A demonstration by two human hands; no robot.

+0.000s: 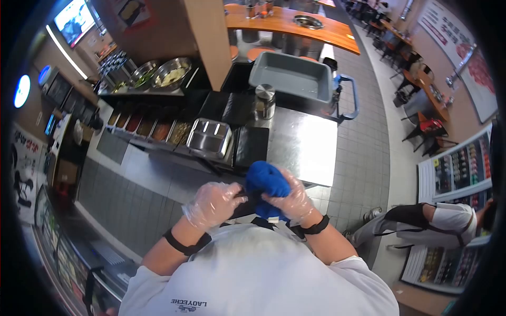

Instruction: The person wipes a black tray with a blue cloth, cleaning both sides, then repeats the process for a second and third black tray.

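Along the far left of the counter runs a row of condiment trays, then a lidded steel pan. Nearer the chest, the left hand — in a clear plastic glove, fingers curled shut around a small dark object I cannot make out — sits just beside the blue cloth, bunched above the steel counter. The gloved right hand grips that cloth from below — another person bends far right.
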